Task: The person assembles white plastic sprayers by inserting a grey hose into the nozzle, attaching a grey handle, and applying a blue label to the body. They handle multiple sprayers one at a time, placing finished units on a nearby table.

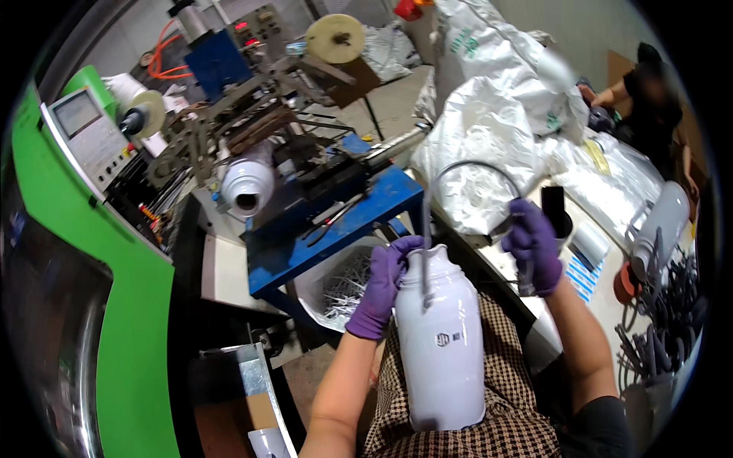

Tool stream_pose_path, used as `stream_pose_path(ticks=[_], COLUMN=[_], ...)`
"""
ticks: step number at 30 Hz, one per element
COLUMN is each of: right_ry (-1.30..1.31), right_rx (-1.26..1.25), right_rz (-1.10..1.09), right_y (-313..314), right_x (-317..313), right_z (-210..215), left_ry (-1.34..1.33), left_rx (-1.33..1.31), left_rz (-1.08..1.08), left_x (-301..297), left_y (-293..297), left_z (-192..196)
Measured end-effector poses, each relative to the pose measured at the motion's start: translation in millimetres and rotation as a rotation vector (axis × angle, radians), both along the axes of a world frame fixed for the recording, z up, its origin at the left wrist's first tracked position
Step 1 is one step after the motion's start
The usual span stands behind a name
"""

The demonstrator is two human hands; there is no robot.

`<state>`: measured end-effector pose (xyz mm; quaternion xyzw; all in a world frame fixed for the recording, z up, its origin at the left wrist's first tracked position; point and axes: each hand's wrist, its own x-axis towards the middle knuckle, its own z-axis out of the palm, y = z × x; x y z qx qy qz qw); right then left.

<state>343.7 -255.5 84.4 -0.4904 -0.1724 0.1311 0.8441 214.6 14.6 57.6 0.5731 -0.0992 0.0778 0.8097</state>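
A glossy pale-lilac thermos body (pixel 443 351) stands nearly upright on my lap, its narrower neck pointing away from me. My left hand (pixel 384 286), in a purple glove, grips the left side of the neck, fingertips near the rim. A thin grey carrying handle (pixel 460 163) arches above the thermos. One of its ends hangs down in front of the neck; the other reaches my right hand. Also in a purple glove, my right hand (pixel 534 248) is raised to the right of the neck, slightly blurred, its fingers closed on the handle's end. Whether it holds anything more is unclear.
Left stands a green machine (pixel 141 320) with a control panel. Ahead, a blue bench (pixel 328 229) carries pliers (pixel 334 219) and another thermos body (pixel 248 187); a bin of white strips (pixel 313 294) sits below. Right are grey handles (pixel 660 347), a white sack (pixel 489 145) and a co-worker (pixel 649 107).
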Motion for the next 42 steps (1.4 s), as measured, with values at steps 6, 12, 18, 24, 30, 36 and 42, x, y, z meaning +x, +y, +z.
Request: stream_pose_path(ticks=[6, 12, 18, 24, 30, 36, 42], right_ry=[0.256, 0.52, 0.52, 0.344, 0.183, 0.139, 0.176], right_rx=[0.406, 0.459, 0.53, 0.319, 0.219, 0.143, 0.106], right_rz=[0.468, 0.753, 0.859, 0.931, 0.986, 1.098, 1.077], right_y=[98.4, 113.6, 106.1, 111.3, 115.0, 117.4, 108.5], right_x=[-10.7, -40.2, -48.8, -47.6, -55.2, -57.7, -63.7], right_z=[-32.1, -7.4, 0.0, -3.0, -1.5, 16.1, 33.7], left_ry=[-0.146, -0.069, -0.013, 0.006, 0.078, -0.103, -0.76], left_rx=[-0.484, -0.613, -0.171, -0.173, 0.205, 0.181, 0.909], left_rz=[0.041, -0.002, 0.143, 0.098, 0.194, 0.187, 0.436], left_x=[-25.2, -44.8, -69.9, -93.5, -110.1, -112.2, -113.7], left_y=[4.6, 25.1, 12.6, 9.6, 20.0, 14.1, -0.3], left_z=[-7.4, -14.5, 45.2, 75.7, 73.0, 66.9, 78.0])
